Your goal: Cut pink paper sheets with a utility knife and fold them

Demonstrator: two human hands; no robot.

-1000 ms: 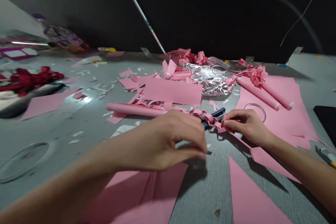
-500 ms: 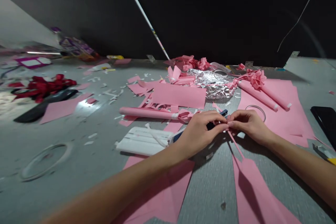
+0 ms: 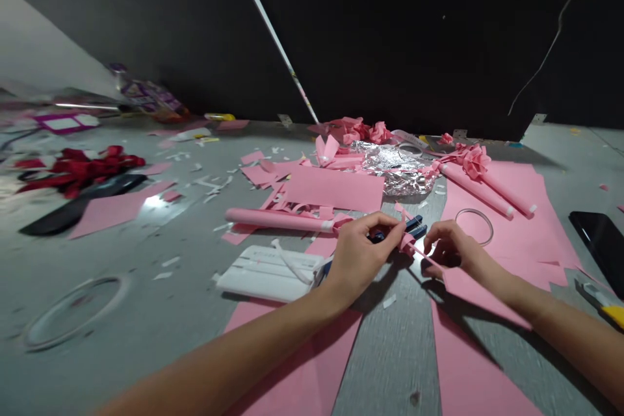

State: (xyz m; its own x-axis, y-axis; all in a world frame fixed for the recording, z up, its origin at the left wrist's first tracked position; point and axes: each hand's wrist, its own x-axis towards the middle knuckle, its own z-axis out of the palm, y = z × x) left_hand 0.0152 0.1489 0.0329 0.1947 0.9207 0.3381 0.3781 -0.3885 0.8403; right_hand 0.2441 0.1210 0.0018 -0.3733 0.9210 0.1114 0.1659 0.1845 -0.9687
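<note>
My left hand (image 3: 364, 252) is closed, its thumb and fingertips pinching a small curled piece of pink paper (image 3: 405, 245). From that curl a thin twisted strip runs right and widens into a pink paper piece (image 3: 480, 292), raised off the table in front of my right wrist. Around the strip, my right hand (image 3: 455, 250) has its thumb and bent index finger apart, with no grip visible; its other fingers are partly hidden. A dark blue tool (image 3: 416, 227) lies just behind the curl, partly covered by my left hand.
A pink paper roll (image 3: 277, 220) and a white flat pack with a strap (image 3: 266, 273) lie left of my hands. Crumpled foil (image 3: 400, 166) and paper flowers (image 3: 472, 161) are behind. At right are pink sheets (image 3: 517, 240), a ring (image 3: 475, 226) and a phone (image 3: 599, 247).
My hands have parted: the right has let go of the curl and opened, while the left has shifted slightly left with it. The wide paper end has lifted and swung right.
</note>
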